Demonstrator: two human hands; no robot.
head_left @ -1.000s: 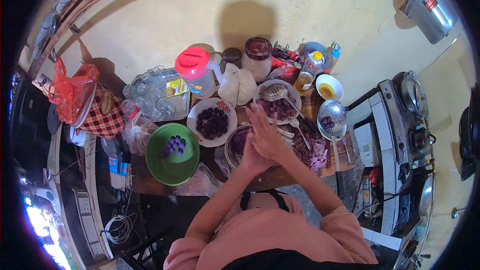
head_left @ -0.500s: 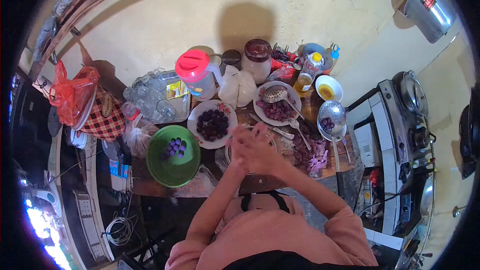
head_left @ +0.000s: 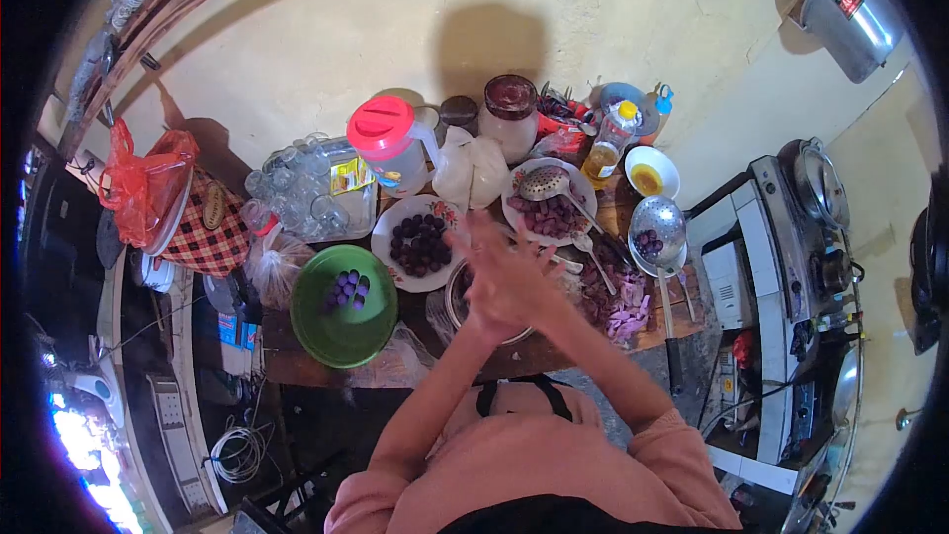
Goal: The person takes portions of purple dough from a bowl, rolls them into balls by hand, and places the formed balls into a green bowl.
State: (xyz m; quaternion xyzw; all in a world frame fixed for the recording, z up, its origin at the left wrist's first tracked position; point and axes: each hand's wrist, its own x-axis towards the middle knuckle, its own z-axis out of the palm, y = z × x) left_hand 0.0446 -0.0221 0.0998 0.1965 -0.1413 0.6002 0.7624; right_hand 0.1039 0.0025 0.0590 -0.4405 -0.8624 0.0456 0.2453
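My left hand [head_left: 478,272] and my right hand [head_left: 521,287] are pressed palm to palm with fingers stretched out. Whatever may lie between the palms is hidden. Beneath them is a round bowl [head_left: 454,299], mostly covered by my hands. Left of it stands a green basin [head_left: 308,338] holding several small purple balls [head_left: 346,289]. A flowered plate [head_left: 388,219] with dark purple balls [head_left: 419,243] sits just beyond my left hand. To the right, purple peelings [head_left: 627,321] are heaped on the table beside a fork [head_left: 601,272].
Behind are a pink-lidded jug [head_left: 384,133], white bags [head_left: 468,171], a jar [head_left: 509,119], an oil bottle [head_left: 607,143] and a plate of purple chunks [head_left: 585,188] under a slotted spoon [head_left: 545,184]. A long-handled strainer [head_left: 657,222] rests at right. Glasses fill a tray [head_left: 346,229].
My hands have shifted slightly forward against each other, and their fingers now point farther toward the wall and spread more. The things on the table stay in place.
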